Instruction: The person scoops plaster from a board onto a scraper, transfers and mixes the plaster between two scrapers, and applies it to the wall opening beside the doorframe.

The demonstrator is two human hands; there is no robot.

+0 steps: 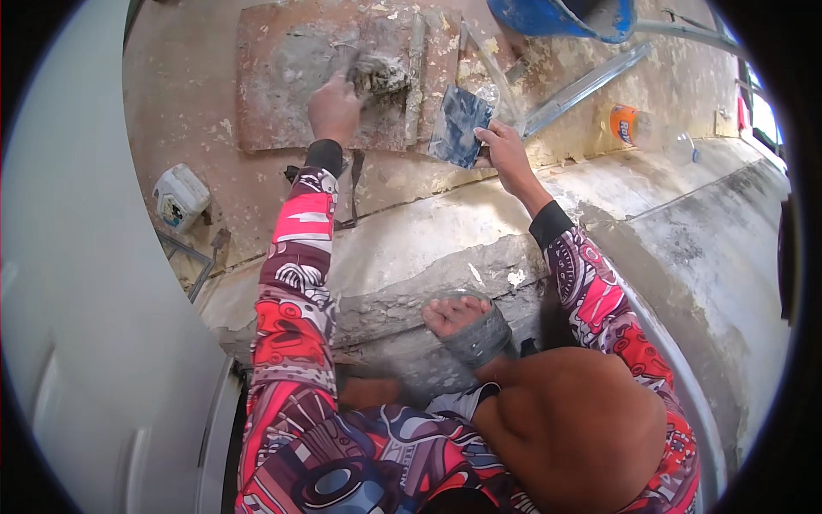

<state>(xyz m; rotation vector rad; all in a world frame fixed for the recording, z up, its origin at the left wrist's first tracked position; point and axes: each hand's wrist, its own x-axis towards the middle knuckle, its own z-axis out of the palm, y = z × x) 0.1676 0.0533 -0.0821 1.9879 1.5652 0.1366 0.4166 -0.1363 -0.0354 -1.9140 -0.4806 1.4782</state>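
Note:
My left hand (334, 113) is closed round what looks like a small trowel (347, 62), its grey blade blurred by motion. The trowel touches wet grey mortar (306, 64) spread over a reddish-brown board (261, 120); a thicker heap (383, 75) lies just right of the blade. My right hand (509, 156) grips a flat, dark blue rectangular plate (461, 127) by its right edge, thumb on top. Pale grey smears cover the plate's face, which is tilted beside the board's right edge.
A blue bucket (561, 19) stands at the far right, near a long metal bar (586, 87). A clear bottle with an orange label (646, 130) lies at right. At left sits a white jug (181, 199). My foot (458, 315) rests by a rough, mortar-covered ledge (411, 270); a white panel (77, 274) fills the left side.

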